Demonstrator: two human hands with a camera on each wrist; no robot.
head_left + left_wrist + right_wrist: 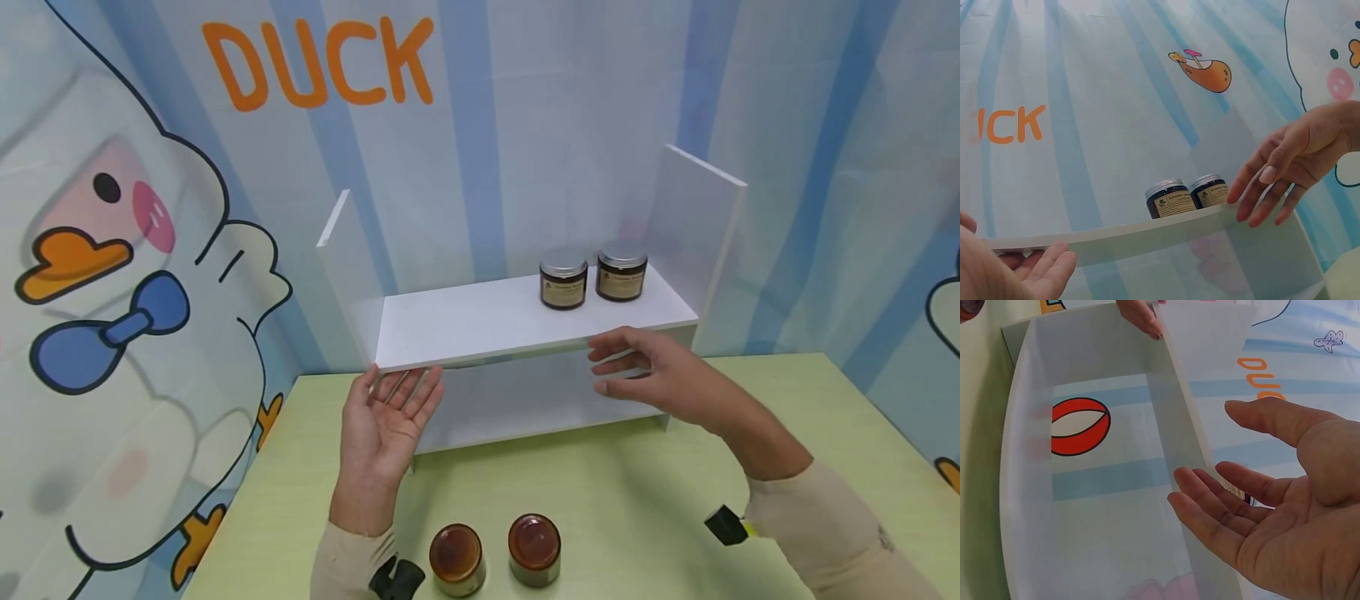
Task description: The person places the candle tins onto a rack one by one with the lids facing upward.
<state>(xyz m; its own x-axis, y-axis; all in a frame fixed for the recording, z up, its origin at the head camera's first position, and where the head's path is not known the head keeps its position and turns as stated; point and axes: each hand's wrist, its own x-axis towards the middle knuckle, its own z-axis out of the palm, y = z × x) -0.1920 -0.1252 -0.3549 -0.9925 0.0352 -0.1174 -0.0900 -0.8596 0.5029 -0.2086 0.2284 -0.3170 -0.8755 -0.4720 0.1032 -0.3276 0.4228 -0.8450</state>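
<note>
A white two-level shelf (457,321) stands on the table. Palm up, my left hand (382,442) has its fingers extended at the left end of the upper board's front edge; in the left wrist view the fingertips (1054,256) come under that edge. My right hand (663,377) is by the same edge toward the right, fingers loosely bent and thumb apart, holding nothing. On the upper board, two dark jars with silver lids and tan labels stand side by side, a left jar (563,280) and a right jar (622,271).
Two more jars with reddish-brown tops, one on the left (457,558) and one on the right (534,548), stand on the green table (622,508) in front of the shelf. White side panels (693,225) rise at both shelf ends. A printed duck curtain (585,108) hangs behind.
</note>
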